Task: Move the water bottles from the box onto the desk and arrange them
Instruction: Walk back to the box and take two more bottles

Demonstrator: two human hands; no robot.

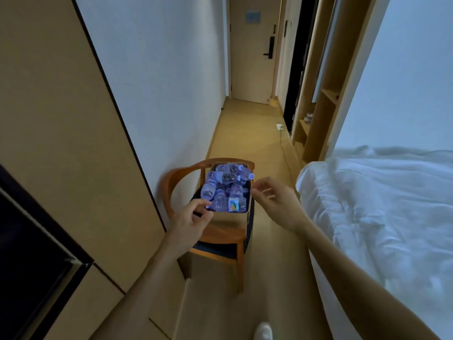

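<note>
A cardboard box (232, 218) stands on the seat of a wooden armchair (171, 177) ahead of me. It is filled with several clear plastic water bottles (221, 186), some lying across the top with white caps. My left hand (193, 218) reaches to the box's near left corner, fingers loosely curled, holding nothing. My right hand (272, 197) hovers at the box's right edge with relaxed fingers, also holding nothing. The desk is not in view.
A bed with white bedding (380, 207) fills the right side. A tan wall panel (61, 143) and a dark screen (29, 253) are on the left. A narrow wooden-floored hallway (250, 133) runs to a door, with open shelves (316, 119) at right.
</note>
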